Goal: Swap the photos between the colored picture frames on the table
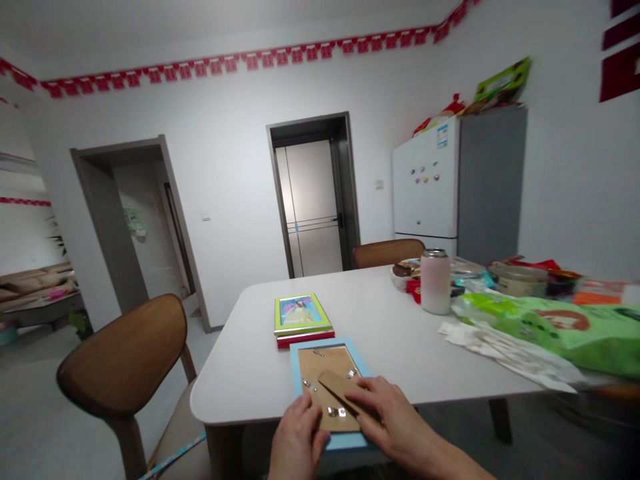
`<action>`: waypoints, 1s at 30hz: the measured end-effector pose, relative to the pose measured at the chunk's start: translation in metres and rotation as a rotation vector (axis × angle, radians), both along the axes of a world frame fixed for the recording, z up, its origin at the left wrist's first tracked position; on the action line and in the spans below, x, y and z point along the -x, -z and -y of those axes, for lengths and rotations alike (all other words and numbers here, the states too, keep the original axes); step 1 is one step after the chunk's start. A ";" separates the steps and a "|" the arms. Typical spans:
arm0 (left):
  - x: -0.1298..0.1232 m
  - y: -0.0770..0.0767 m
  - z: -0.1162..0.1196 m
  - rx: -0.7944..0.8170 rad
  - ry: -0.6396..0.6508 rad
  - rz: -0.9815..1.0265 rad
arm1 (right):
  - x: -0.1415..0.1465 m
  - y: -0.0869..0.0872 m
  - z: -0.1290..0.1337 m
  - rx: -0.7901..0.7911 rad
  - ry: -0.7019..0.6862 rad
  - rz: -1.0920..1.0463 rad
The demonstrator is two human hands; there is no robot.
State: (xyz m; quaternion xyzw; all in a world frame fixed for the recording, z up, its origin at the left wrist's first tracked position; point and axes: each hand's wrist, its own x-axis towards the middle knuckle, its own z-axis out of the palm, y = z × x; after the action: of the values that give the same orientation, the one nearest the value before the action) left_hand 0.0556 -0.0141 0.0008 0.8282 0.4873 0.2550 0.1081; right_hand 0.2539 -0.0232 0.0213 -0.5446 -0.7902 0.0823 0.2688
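A light blue picture frame [350, 440] lies face down at the table's near edge, its lower end reaching past that edge. Its brown backing board [311, 363] carries several small metal clips and a slanted brown stand [336, 385]. My left hand [300, 433] grips the near left side, fingertips on the backing and clip area. With fingers curled, my right hand [387, 413] holds the stand and the frame's right side. Just beyond lie a green picture frame [300, 328] with a picture of a figure in a dress, and a red frame [306, 340] beneath it.
The white table [240, 373] bears a pink tumbler [435, 283], a green wipes-like package [555, 327], white tissue [505, 350] and assorted packets on the right. Brown chairs stand at the left [125, 353] and far side [385, 252]. A fridge [425, 180] is behind.
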 end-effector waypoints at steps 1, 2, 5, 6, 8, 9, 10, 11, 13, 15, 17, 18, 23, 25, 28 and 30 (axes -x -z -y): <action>-0.002 -0.004 0.001 0.008 0.007 -0.026 | -0.001 0.003 -0.001 -0.016 0.022 0.021; -0.002 -0.009 0.003 0.019 0.017 -0.049 | -0.002 0.005 -0.001 -0.032 0.040 0.040; -0.002 -0.019 0.007 0.052 0.021 -0.084 | -0.002 0.007 -0.002 -0.064 0.039 0.083; -0.002 -0.020 0.008 0.060 0.019 -0.088 | -0.002 0.006 -0.002 -0.067 0.022 0.092; -0.003 -0.019 0.009 0.072 0.032 -0.085 | -0.003 0.005 -0.006 -0.057 -0.019 0.094; -0.003 -0.017 0.009 0.079 0.050 -0.080 | -0.005 0.004 -0.011 -0.050 -0.022 0.086; -0.004 -0.015 0.008 0.085 0.070 -0.073 | -0.006 0.004 -0.017 -0.043 -0.005 0.075; -0.005 -0.013 0.007 0.090 0.084 -0.064 | -0.008 0.005 -0.024 -0.035 0.025 0.069; -0.006 -0.008 0.006 0.097 0.092 -0.044 | -0.010 0.007 -0.040 -0.026 0.103 0.082; -0.006 -0.004 0.005 0.100 0.092 -0.017 | -0.011 0.010 -0.055 -0.029 0.148 0.123; -0.005 -0.001 0.004 0.101 0.099 0.009 | -0.010 0.013 -0.065 -0.038 0.160 0.157; -0.005 0.000 0.005 0.103 0.101 0.016 | -0.009 0.014 -0.069 -0.040 0.163 0.161; -0.006 -0.002 0.007 0.127 0.064 0.028 | -0.008 0.017 -0.076 -0.031 0.129 0.093; -0.007 -0.004 0.008 0.142 0.058 0.030 | -0.010 0.020 -0.076 -0.036 0.119 0.056; -0.007 -0.008 0.009 0.167 0.058 0.029 | -0.014 0.024 -0.075 -0.047 0.134 0.004; -0.007 -0.009 0.010 0.175 0.059 0.031 | -0.017 0.026 -0.074 -0.054 0.138 -0.021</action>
State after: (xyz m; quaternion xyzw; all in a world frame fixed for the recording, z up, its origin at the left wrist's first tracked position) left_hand 0.0626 -0.0240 0.0100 0.8255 0.4812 0.2211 0.1953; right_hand 0.2712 0.0513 -0.0046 -0.5896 -0.7497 0.0480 0.2966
